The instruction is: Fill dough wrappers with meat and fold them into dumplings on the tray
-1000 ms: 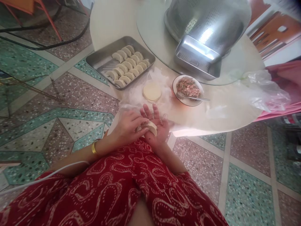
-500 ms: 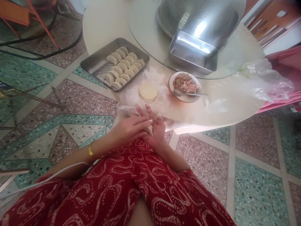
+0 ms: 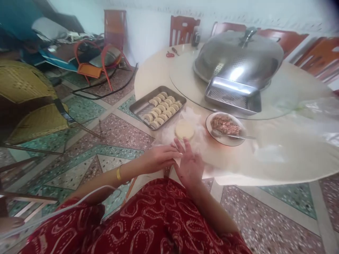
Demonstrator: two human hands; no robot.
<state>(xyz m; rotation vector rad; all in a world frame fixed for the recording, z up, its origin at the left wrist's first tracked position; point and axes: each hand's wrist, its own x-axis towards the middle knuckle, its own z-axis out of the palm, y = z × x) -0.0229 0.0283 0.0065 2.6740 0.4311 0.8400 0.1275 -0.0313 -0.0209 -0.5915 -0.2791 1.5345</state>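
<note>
My left hand [image 3: 160, 158] and my right hand [image 3: 190, 165] are pressed together at the near edge of the round table [image 3: 278, 165], above my red patterned lap. Between them they grip a folded dumpling [image 3: 177, 161], of which only a pale sliver shows. Just beyond my fingers a stack of round wrappers [image 3: 184, 129] lies on thin plastic. To its left stands a steel tray [image 3: 140, 110] with rows of finished dumplings [image 3: 162, 107]. A bowl of minced filling [image 3: 225, 125] with a spoon [image 3: 234, 135] in it sits to the right.
On a glass turntable [image 3: 185, 76] rest a big steel dome cover [image 3: 238, 58] and a second steel tray [image 3: 234, 96]. Red scissors [image 3: 170, 54] lie at the far rim. Crumpled plastic [image 3: 312, 116] covers the table's right. Chairs [image 3: 100, 60] and yellow wicker seats [image 3: 31, 102] stand to the left.
The view has tilted up, showing the room and the far chairs. My hands have closed more tightly, so the dumpling that lay in my right palm is now almost hidden.
</note>
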